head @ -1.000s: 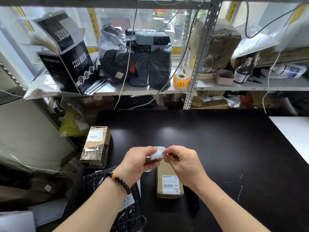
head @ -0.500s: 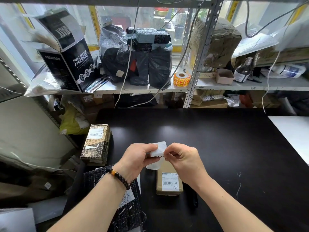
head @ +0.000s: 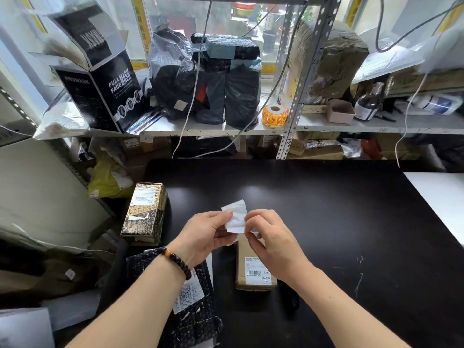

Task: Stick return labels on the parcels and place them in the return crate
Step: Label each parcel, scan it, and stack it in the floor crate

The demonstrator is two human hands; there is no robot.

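Observation:
A small white return label [head: 236,217] is held up over the black table [head: 326,222]. My left hand [head: 208,237] pinches its left edge and my right hand [head: 271,244] pinches its right edge. Just below my hands lies a brown parcel [head: 253,270] with a white barcode label on its near end. A black-and-gold printed parcel [head: 145,212] with a barcode label stands at the table's left edge. A dark patterned parcel [head: 190,305] lies under my left forearm. No crate can be made out.
A metal shelf [head: 313,125] behind the table carries a black mask box [head: 100,79], grey and black poly bags [head: 206,79], an orange sticker roll [head: 275,115], a wrapped brown bundle [head: 331,56] and a bottle [head: 367,106]. Cables hang down. A white surface [head: 444,199] adjoins on the right.
The label has been raised and unfolded between my fingers, so more of its white sheet shows above my hands. The parcels have not moved.

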